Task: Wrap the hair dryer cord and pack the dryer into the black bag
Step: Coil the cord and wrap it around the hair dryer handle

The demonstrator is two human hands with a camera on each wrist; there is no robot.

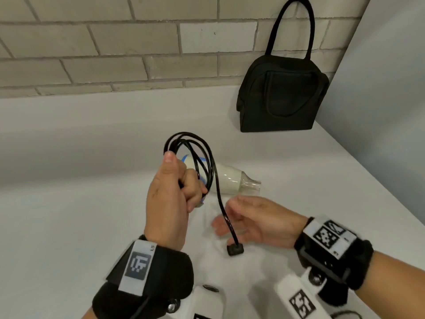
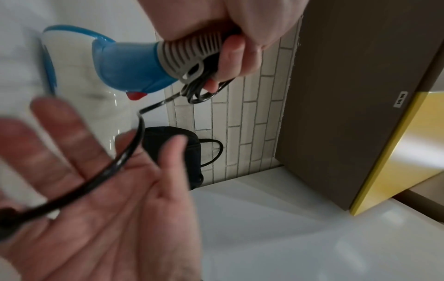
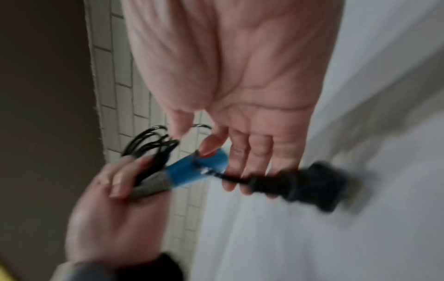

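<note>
My left hand (image 1: 181, 187) grips the hair dryer (image 1: 227, 180) by its blue handle (image 2: 129, 64) and grey cord collar (image 2: 192, 51), and it also holds several loops of the black cord (image 1: 207, 176) bunched against the handle. The dryer's white body points right, above the counter. The cord's loose tail hangs down to the black plug (image 1: 235, 249), crossing the straight fingers of my right hand (image 1: 232, 217), which is held palm-up under it and grips nothing. The black bag (image 1: 280, 97) stands upright at the back right, its handles leaning on the wall. I cannot tell whether the bag's top is open.
The white counter (image 1: 80, 192) stretches left and forward, with its right edge running diagonally below the bag. A brick wall (image 1: 92, 42) backs it. In the left wrist view a brown cabinet with a yellow edge (image 2: 348, 95) stands beside the counter.
</note>
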